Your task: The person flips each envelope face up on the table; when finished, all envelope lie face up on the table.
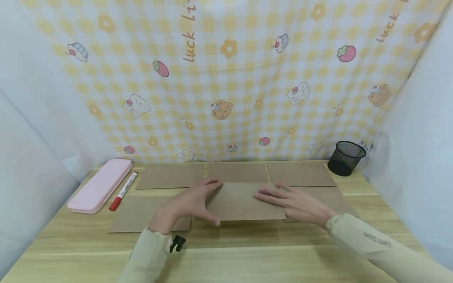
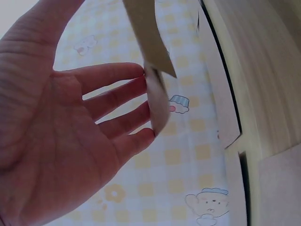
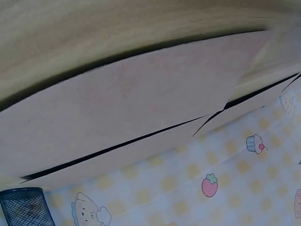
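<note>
Pale sleeves [image 1: 382, 249] at the near side, a person's two arms over the work. Yellow-and-white checked cloth [image 1: 247, 70] as backdrop, printed with bears, strawberries and cupcakes. Wood-grain desk [image 1: 247, 263] below it. Five cardboard sheets [image 1: 152, 214] flat on the desk: three in a far row, one near left, one near right. Sixth, a brown card [image 1: 237, 202], raised above the middle of the desk, overlapping the near-right sheet. Left hand [image 1: 191, 202] grasping the card's left end, fingertips at its edge, thumb by the near corner. Right hand [image 1: 293, 200] with fingers on the card's upper face, right side; thumb hidden, so I cannot tell whether it pinches. Pink case [image 1: 100, 186], far left. Black mesh cup [image 1: 347, 158], far right. Red-capped marker [image 1: 124, 191] just right of the case.
</note>
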`<state>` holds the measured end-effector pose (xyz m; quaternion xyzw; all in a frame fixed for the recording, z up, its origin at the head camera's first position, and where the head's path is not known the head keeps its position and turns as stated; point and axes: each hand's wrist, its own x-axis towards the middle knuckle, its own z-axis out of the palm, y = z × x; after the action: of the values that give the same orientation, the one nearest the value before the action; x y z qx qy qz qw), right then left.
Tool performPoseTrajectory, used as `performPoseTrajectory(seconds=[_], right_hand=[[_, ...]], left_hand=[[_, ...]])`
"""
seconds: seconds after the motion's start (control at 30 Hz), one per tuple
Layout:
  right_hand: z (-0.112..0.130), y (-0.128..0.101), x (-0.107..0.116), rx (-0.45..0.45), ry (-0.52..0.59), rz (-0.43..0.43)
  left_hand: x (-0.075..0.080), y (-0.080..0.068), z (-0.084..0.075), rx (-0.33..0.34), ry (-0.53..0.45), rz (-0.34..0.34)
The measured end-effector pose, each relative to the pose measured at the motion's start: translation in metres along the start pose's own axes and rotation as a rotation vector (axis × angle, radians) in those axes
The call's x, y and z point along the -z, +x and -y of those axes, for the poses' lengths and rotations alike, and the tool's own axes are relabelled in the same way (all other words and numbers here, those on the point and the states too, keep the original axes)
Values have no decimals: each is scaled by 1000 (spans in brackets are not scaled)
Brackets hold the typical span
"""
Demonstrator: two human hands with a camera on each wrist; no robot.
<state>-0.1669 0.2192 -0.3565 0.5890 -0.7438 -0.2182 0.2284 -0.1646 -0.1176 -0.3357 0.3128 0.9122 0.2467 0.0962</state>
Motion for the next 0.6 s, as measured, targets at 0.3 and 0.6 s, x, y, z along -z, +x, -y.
performPoseTrajectory(seconds=[0.3, 0.6], right_hand=[[-10, 5, -4, 39, -121, -232], [-13, 1, -6, 2, -135, -250]], left_hand=[[-1, 0, 2, -78, -18, -25], [3, -26, 21, -217, 112, -289]])
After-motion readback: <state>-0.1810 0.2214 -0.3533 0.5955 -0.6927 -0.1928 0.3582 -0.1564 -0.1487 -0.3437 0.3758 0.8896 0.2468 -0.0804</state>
